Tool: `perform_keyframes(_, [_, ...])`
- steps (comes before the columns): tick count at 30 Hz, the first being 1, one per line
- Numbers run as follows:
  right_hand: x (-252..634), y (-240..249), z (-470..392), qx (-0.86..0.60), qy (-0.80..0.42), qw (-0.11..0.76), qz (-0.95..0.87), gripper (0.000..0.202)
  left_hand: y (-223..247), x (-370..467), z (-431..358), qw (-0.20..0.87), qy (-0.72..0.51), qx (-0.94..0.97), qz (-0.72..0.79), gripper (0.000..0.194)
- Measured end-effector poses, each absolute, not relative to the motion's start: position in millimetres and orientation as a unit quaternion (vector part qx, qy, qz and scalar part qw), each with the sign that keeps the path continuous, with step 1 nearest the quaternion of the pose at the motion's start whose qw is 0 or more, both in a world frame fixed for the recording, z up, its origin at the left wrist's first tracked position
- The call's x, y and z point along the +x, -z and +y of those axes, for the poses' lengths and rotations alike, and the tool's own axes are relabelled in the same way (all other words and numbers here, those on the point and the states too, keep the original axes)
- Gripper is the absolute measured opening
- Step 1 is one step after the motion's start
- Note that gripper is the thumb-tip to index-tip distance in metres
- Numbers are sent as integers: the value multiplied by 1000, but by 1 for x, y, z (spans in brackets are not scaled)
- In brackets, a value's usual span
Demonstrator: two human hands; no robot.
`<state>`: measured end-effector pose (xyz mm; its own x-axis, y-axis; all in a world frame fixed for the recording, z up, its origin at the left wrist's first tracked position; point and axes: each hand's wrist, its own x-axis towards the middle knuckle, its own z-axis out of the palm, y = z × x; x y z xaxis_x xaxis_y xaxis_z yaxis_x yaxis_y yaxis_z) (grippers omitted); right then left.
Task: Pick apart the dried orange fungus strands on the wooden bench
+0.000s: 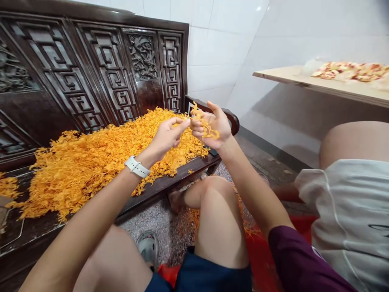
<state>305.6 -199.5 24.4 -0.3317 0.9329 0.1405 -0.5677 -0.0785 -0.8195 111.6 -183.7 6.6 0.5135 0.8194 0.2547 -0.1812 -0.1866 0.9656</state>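
Note:
My left hand (170,136), with a pale watch (137,166) on its wrist, has thumb and forefinger pinched together at the end of an orange stringy piece (209,130). My right hand (217,123) is turned palm up, its fingers curled in and the thumb apart, and the thin, branching piece lies across the palm and fingers. Both hands meet above the right end of a large heap of similar orange stringy pieces (106,162). What exactly these pieces are I cannot tell.
The heap covers the seat of a dark carved wooden bench (148,183). At the right, a wooden shelf (282,77) holds red and yellow pieces. Another person's leg, in light grey shorts (352,207), is close on my right. Orange scraps (194,217) lie on the speckled floor.

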Motion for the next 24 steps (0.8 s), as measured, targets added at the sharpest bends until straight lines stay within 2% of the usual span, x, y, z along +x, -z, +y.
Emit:
perform_keyframes(5, [287,-17,-214,-240,-690,567,-380,56,-13,85,-166,515,-519,615,295,39])
perform_keyframes(9, [269,-11,-224,-214,-662,614,-373,56,-16,74,-156,435,-554,626,335,47])
perform_keyframes(15, [247,1,-216,-236,-688,519,-448,42,-16,66,-150,287,-579,677,353,46])
perform_keyframes(19, [229,9,-200,-257,-706,505,-425,32,-24,55,-140,182,-587,699,366,40])
perform_keyframes(24, [216,22,-181,-277,-720,496,-399,19,-31,13,-123,88,-476,794,367,25])
